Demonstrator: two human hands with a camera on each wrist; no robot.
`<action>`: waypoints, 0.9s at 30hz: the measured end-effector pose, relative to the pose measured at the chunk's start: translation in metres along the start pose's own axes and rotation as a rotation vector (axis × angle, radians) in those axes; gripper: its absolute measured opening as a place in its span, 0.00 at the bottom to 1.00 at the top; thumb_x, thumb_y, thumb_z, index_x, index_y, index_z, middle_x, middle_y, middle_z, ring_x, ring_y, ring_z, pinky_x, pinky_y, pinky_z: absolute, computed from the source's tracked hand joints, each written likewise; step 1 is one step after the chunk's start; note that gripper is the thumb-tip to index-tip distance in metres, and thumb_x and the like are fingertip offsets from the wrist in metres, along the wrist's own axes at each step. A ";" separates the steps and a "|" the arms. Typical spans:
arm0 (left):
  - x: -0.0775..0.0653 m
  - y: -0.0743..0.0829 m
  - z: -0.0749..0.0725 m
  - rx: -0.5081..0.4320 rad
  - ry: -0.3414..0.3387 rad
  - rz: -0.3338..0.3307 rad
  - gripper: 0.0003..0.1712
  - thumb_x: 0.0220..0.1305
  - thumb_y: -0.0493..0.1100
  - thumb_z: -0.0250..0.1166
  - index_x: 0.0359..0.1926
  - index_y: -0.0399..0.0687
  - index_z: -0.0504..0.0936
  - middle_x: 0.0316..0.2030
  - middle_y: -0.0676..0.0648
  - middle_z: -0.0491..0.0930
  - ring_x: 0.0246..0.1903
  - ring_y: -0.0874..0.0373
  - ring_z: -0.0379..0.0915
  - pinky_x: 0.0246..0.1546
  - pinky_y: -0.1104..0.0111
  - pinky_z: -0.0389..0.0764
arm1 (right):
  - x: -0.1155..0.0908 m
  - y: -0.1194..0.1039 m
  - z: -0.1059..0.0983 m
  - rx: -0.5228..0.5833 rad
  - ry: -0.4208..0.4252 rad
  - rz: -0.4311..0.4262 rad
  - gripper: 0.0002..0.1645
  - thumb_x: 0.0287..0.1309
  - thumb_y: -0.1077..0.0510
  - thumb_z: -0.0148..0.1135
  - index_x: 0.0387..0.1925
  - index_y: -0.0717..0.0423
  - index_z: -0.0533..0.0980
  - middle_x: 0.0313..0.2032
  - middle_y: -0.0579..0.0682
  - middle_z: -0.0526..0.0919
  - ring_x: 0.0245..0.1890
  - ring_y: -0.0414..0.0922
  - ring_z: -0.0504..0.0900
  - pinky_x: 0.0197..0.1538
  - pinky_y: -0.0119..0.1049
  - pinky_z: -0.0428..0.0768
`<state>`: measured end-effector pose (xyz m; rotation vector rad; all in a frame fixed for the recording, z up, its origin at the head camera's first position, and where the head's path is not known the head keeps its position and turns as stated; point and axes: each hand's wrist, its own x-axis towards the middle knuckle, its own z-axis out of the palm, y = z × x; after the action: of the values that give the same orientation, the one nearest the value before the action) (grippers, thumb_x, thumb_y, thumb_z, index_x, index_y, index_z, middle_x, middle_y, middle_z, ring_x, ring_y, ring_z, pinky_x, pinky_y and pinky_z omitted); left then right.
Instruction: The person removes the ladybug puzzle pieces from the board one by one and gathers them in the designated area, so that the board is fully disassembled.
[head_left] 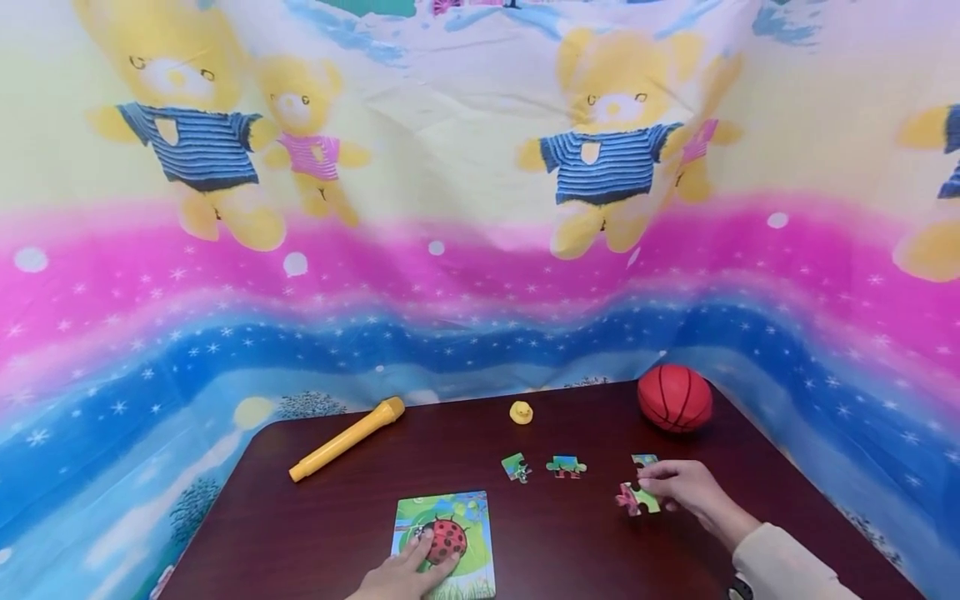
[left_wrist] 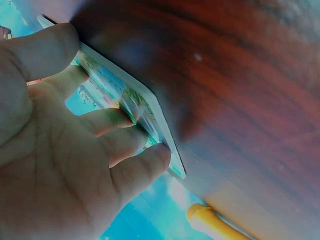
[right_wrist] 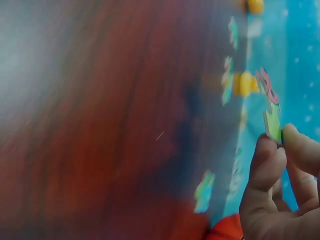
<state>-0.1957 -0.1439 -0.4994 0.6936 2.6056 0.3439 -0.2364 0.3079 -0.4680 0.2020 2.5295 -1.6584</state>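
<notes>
Teddy-print curtain (head_left: 450,275) out back, dark wood table (head_left: 300,533) below. Resting left hand (head_left: 405,575) loosely on a ladybug board (head_left: 450,542), not clutching it. Pinching a puzzle piece (right_wrist: 272,125) in right hand (head_left: 686,492), just above the tabletop on the right side. Could drop pretty easily with too weak a pinch, being caught by one end only; might also bump the nearest neighbour if lowered carelessly. Counting up: one held, three loose pieces (head_left: 566,465), one board, one yellow mic-shaped toy (head_left: 345,440), one duck (head_left: 521,412), one red ball (head_left: 675,398).
</notes>
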 end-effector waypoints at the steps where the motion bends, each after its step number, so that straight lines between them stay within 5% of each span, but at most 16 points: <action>1: 0.000 0.000 0.000 0.005 0.007 0.011 0.35 0.58 0.70 0.55 0.67 0.79 0.61 0.71 0.41 0.53 0.67 0.38 0.52 0.45 0.41 0.73 | 0.000 0.003 -0.004 0.003 0.024 0.010 0.16 0.54 0.60 0.66 0.42 0.68 0.80 0.22 0.47 0.78 0.22 0.43 0.75 0.28 0.39 0.76; 8: -0.002 0.002 -0.004 0.007 0.029 0.046 0.33 0.63 0.58 0.57 0.68 0.76 0.60 0.70 0.38 0.53 0.67 0.36 0.51 0.45 0.42 0.73 | 0.002 0.021 -0.020 0.008 0.078 -0.001 0.17 0.56 0.60 0.65 0.43 0.69 0.78 0.24 0.50 0.78 0.24 0.45 0.74 0.29 0.41 0.76; 15: -0.006 -0.001 0.001 -0.007 0.024 0.073 0.34 0.62 0.63 0.54 0.69 0.72 0.60 0.69 0.34 0.52 0.66 0.33 0.50 0.46 0.39 0.71 | 0.001 0.036 -0.017 -0.037 0.114 0.025 0.10 0.54 0.61 0.65 0.35 0.65 0.79 0.23 0.51 0.76 0.24 0.46 0.74 0.29 0.40 0.76; 27: -0.004 -0.002 0.003 0.046 0.055 0.068 0.40 0.55 0.75 0.52 0.68 0.75 0.61 0.69 0.35 0.54 0.66 0.34 0.53 0.48 0.40 0.71 | 0.017 0.043 -0.009 -0.466 0.180 -0.145 0.03 0.49 0.63 0.68 0.26 0.57 0.80 0.24 0.45 0.78 0.23 0.42 0.71 0.28 0.36 0.71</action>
<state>-0.1917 -0.1478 -0.5019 0.8007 2.6537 0.3290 -0.2457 0.3338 -0.5058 0.1313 3.0422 -1.0799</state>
